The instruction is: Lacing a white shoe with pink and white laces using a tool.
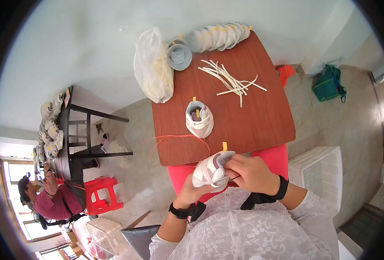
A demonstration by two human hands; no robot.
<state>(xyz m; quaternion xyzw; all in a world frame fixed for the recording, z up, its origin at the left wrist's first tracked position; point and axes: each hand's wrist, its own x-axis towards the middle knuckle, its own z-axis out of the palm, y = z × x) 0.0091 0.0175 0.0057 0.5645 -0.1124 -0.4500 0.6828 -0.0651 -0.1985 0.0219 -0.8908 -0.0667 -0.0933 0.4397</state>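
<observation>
At the near edge of the wooden bench [261,117], we hold one small white shoe upper [211,170]: left hand [192,193] cupped beneath it, right hand [251,173] in a pinching grip at its side. A second upper [199,119] sits mid-bench with red thread [174,137] beside it, pale strips [233,81] lie farther back, and bare wood shows to the right.

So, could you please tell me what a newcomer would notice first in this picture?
First, the small white shoe held at the near table edge: the left hand cups it from below while the right hand pinches at its opening, with red thread trailing across the brown table. A second shoe sits mid-table, pale strips lie scattered beyond it, and a row of shoes lines the far edge beside a plastic bag.
</observation>
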